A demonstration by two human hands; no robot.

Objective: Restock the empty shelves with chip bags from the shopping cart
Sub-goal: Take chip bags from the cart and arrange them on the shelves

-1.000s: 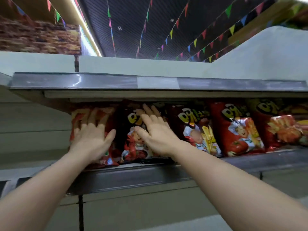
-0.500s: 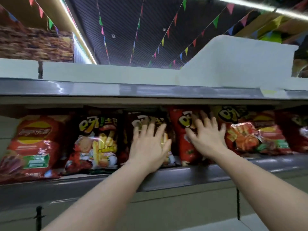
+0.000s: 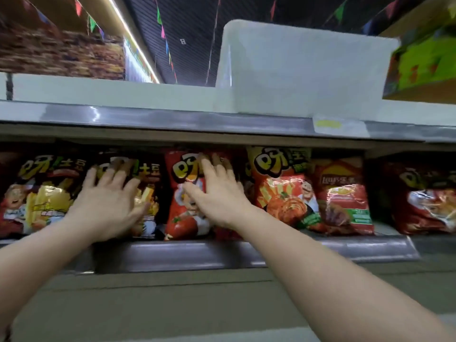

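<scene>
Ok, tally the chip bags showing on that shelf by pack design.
Black fries bags: 2
Red tomato bag: 1
Orange-red bag: 1
Lay's bag: 1
Dark red bag, far right: 1
Total: 6 plainly visible

Readable print, head view. Far-left chip bag point(image 3: 42, 191), at 9 o'clock: large yellow cartoon characters "呀!土豆". Same "土豆" visible on the dark bag point(image 3: 148, 193) beside it; the rest is covered by a hand. Red bag point(image 3: 185, 206) at centre: only the first yellow character shows. Orange-red bag point(image 3: 283, 188) at 3 o'clock: "呀!土" readable, remainder blurred. Red bag point(image 3: 345, 196) further toward 3 o'clock: Lay's logo, Chinese text illegible. Yellow shelf tag point(image 3: 330, 124) at 1 o'clock: unreadable.
</scene>
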